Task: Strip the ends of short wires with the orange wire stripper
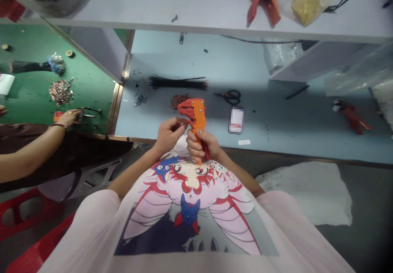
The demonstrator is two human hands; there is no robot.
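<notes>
Head view: I have the right hand (202, 144) wrapped around the handle of an orange-and-red wire stripper (199, 115), held in front of the shirt at the near edge of the blue tabletop (258, 72), its head pointing away from the body. My left hand (170, 136) sits just beside the tool's red mouth, thumb and fingers drawn narrow; I cannot tell whether a wire is pinched there. Beyond the stripper's head: a pile of copper-coloured scraps (178, 100), partly hidden by it, then a bundle of black wires (178, 83) lying crosswise. To the right: black-handled scissors (227, 96), blades leftward, and nearer me a blurred rectangular object (236, 120). At far left, over the green tabletop (95, 76), a co-worker's hand (69, 118) is near another tool.
</notes>
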